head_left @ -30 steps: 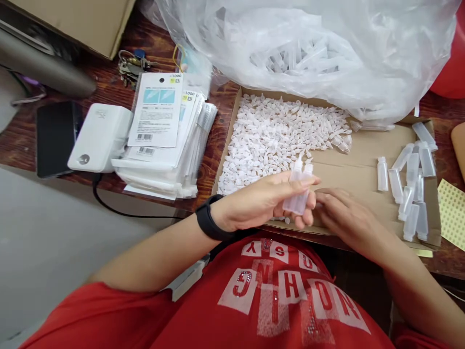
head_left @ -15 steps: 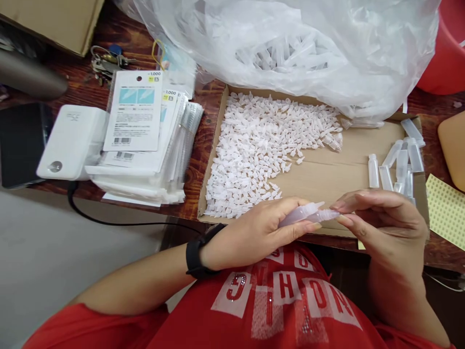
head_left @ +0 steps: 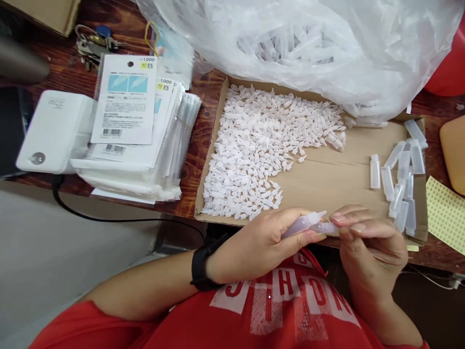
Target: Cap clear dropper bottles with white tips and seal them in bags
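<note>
Left hand grips small translucent plastic bottles sideways, tips facing right so right hand fingers pinch a tip, near the shallow cardboard tray of small white plastic caps.

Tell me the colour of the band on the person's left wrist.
Black: the wristband sits just behind the left hand, clearest in the head view.

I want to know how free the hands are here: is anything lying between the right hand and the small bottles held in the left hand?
Nothing visible does. The left hand grips the small bottles, and the right hand already has its fingertips at their tips, over the near edge of the cardboard tray.
</note>
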